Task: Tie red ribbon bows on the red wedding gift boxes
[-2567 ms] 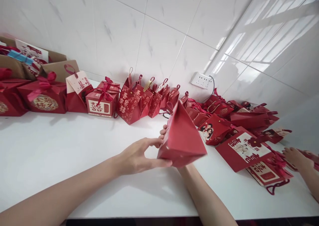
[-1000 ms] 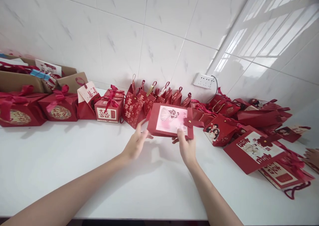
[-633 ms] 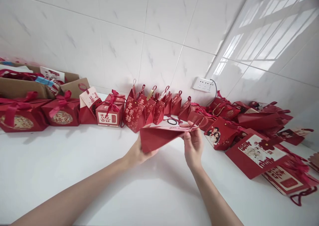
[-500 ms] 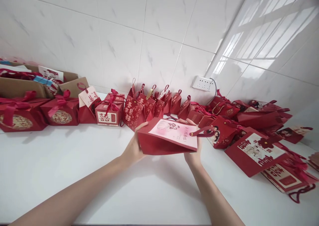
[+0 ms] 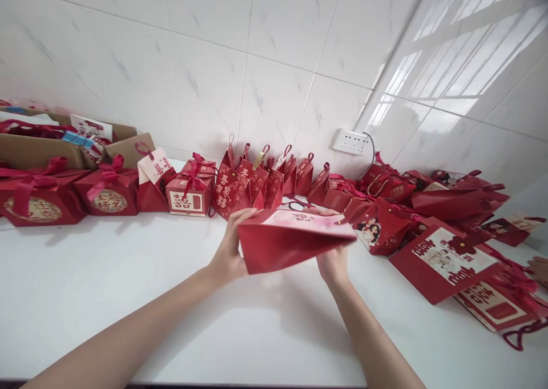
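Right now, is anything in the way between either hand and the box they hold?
Nothing visible is. The left hand grips the box at its left end; the right hand holds the other end, partly hidden by the box. Small bags stand behind it, not in between.

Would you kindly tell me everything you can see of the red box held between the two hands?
The red box looks like smooth folded card. It is wedge-shaped, narrowing toward the right, with a plain red side facing the camera and a pink printed panel on top; the print is too foreshortened to read. It lies tipped on its side, held above the white table. The left hand grips its wide left end, and the right hand supports its right part. Its inside is hidden.
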Motion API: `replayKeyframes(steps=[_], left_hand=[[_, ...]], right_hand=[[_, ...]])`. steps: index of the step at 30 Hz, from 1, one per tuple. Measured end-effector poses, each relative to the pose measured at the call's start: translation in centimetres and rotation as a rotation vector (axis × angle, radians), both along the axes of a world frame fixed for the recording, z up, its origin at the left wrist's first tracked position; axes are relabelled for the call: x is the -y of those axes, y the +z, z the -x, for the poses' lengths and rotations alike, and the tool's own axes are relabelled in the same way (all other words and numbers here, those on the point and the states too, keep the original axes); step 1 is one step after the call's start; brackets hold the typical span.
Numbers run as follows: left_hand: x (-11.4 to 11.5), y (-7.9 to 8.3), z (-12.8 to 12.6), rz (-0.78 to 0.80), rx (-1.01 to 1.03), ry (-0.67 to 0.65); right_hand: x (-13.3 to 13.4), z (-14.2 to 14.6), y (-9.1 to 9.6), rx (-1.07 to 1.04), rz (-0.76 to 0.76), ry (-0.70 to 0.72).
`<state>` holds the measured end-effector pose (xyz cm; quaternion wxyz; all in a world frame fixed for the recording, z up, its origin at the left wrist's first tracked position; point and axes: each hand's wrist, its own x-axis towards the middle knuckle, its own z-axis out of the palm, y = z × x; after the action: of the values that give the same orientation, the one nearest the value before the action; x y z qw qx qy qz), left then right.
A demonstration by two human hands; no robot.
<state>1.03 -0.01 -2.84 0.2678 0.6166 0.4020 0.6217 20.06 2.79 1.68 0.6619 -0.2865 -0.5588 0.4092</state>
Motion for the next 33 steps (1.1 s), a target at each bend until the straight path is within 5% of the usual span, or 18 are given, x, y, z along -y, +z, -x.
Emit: replayKeyframes(steps=[5, 8, 11, 17, 19, 25, 33], left_hand=[[0.8, 0.8, 0.2, -0.412, -0.274, 0.191], [0.8, 0.8, 0.1, -0.410, -0.256, 0.198], [0.5, 1.4, -0.1, -0.111, 0.022, 0.073], [0.0, 4.0, -0.1, 0.985, 0.521, -0.420], [0.1, 4.2, -0.1, 1.104, 0.578, -0.503], [0.4, 3.6, -0.3, 0.706, 0.484, -0.521], [1.2, 4.0, -0.1, 0.537, 0.359, -0.646]], right_hand=[[-0.5, 0.7, -0.5, 0.012, 0.170, 0.135], [-0.8, 0.7, -1.0, -0.022, 0.201, 0.200], [-1.1, 0.4, -1.4, -0.044, 0.214, 0.224], [-0.7, 0.3, -0.6, -0.014, 0.353, 0.202], [-0.6, 0.2, -0.2, -0.106, 0.457, 0.199], [-1.4, -0.2, 0.1, -0.291, 0.707, 0.333], [-1.3, -0.2, -0.5, -0.222, 0.675, 0.400]])
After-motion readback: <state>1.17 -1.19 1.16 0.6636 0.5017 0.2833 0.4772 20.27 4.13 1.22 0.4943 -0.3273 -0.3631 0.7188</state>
